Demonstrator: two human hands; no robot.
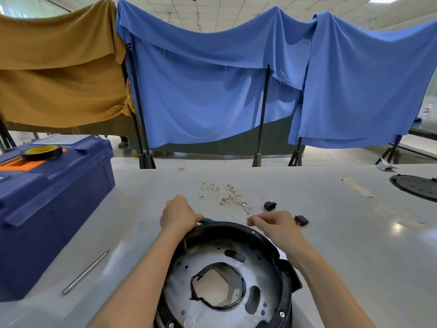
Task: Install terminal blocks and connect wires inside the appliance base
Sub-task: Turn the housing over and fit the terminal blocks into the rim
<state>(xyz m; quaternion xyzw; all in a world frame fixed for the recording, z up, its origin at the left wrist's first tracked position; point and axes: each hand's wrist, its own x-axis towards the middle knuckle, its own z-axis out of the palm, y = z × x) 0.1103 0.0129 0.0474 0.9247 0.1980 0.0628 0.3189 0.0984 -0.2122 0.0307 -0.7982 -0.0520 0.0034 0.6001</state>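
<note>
The round black appliance base with a metal inner plate lies on the table in front of me. My left hand grips a teal-handled tool at the base's far rim. My right hand hovers over the far right rim with thumb and fingers pinched together; whatever it holds is too small to make out. A small black terminal block and a dark red-black one lie just beyond my right hand. A tangle of pale wires with brass terminals lies farther back.
A blue toolbox with a roll of black tape on top stands at the left. A metal rod lies beside it. A black perforated disc sits at the far right. Cloth-draped stands close off the table's back edge.
</note>
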